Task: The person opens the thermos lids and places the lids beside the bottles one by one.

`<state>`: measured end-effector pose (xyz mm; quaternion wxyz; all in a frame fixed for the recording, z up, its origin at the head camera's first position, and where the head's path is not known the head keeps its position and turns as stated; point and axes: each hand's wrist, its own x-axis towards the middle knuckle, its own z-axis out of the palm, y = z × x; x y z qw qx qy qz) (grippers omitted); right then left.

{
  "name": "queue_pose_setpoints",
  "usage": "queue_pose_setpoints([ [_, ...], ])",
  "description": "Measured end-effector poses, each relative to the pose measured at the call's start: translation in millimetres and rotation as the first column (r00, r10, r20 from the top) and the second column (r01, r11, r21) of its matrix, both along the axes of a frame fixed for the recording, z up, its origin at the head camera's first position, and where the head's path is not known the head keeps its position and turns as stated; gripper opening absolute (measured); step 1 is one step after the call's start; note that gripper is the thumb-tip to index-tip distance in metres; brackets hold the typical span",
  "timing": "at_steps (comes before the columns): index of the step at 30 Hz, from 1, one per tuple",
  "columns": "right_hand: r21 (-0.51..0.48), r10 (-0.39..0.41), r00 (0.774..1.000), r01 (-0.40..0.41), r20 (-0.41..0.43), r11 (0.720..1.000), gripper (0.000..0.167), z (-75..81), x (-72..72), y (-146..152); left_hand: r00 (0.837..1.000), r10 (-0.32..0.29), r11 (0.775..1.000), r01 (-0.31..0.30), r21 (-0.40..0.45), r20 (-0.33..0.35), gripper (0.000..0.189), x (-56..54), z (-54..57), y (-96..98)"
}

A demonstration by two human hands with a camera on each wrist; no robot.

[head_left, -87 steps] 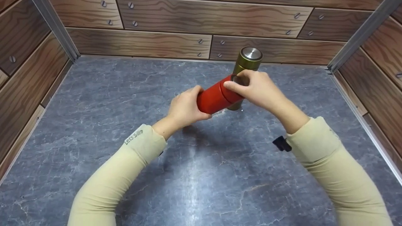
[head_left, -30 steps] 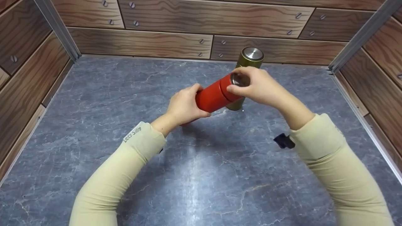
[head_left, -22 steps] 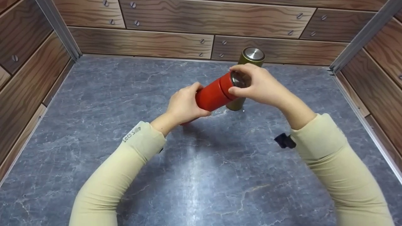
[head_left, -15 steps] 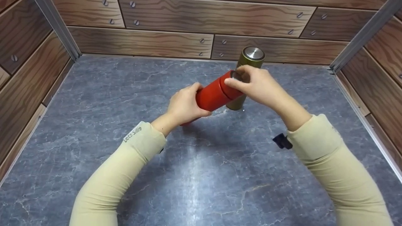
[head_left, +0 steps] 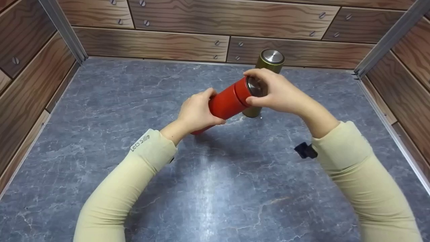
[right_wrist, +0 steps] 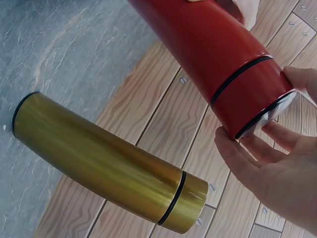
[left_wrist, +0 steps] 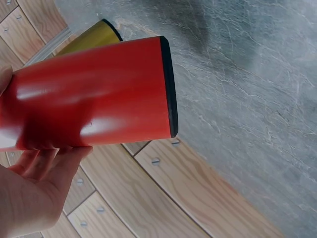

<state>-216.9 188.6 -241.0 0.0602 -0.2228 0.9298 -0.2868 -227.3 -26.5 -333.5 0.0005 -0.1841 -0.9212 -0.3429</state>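
Observation:
A red thermos (head_left: 228,102) is held tilted above the surface, its capped end raised to the right. My left hand (head_left: 197,111) grips its body. The black-edged base (left_wrist: 169,87) shows in the left wrist view, apart from the surface. My right hand (head_left: 287,93) holds the red cap (right_wrist: 253,99) by its rim, thumb on one side and fingertips on the other. The cap sits on the body, with a dark seam between them and a shiny metal top (head_left: 254,86). Behind the right hand stands an upright olive-gold thermos (right_wrist: 99,153) with a silver top.
A grey marbled surface (head_left: 141,87) lies below, bounded by wood-patterned walls (head_left: 151,43) at the back and sides. Metal posts (head_left: 63,32) mark the corners. The olive-gold thermos is close to the right hand, near the back wall.
The right thumb has slid from the cap's side down to its lower edge, and the fingers have shifted round the rim, baring more metal top. The left hand and red thermos stay nearly still.

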Motion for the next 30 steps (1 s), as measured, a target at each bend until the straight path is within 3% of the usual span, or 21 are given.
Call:
queue_pose_setpoints([
  [3,-0.006,-0.082,0.995,0.082,0.049,0.997,0.069,1.7,1.7,-1.4,1.0,0.005,1.0,-0.005,0.001,-0.002,0.062,0.2,-0.2,0.3],
  [6,0.008,-0.198,0.975,0.199,0.1,0.98,0.076,4.5,4.2,-4.3,1.0,0.008,1.0,-0.008,0.007,0.0,0.062,0.8,-0.2,0.6],
  [9,0.043,-0.261,0.959,0.258,0.114,0.965,0.075,6.8,5.5,-5.8,1.0,0.002,1.0,-0.002,0.012,0.001,0.062,1.3,0.2,1.4],
  [12,0.048,-0.244,0.964,0.24,0.108,0.97,0.066,6.9,4.3,-4.4,1.0,-0.005,1.0,0.005,0.013,0.003,0.062,1.6,0.9,2.0],
  [15,0.014,-0.156,0.984,0.156,0.084,0.988,0.056,5.6,2.1,-1.7,1.0,-0.007,1.0,0.007,0.011,0.008,0.062,1.2,1.3,1.9],
  [19,-0.007,-0.03,0.999,0.03,0.031,1.0,0.056,4.4,1.4,0.6,1.0,-0.001,1.0,0.001,0.013,0.015,0.062,1.3,2.6,1.3],
  [21,0.001,-0.014,1.0,0.014,0.019,1.0,0.059,4.6,1.8,0.6,1.0,0.004,1.0,-0.004,0.011,0.006,0.062,1.3,3.0,1.0],
  [25,-0.003,-0.11,0.992,0.11,0.056,0.994,0.067,5.9,3.7,-1.7,1.0,0.006,1.0,-0.006,0.01,-0.016,0.061,1.1,2.3,1.2],
  [30,0.043,-0.254,0.963,0.251,0.087,0.967,0.074,7.3,6.0,-3.5,1.0,0.002,1.0,-0.002,0.012,-0.007,0.063,1.6,1.3,1.6],
])
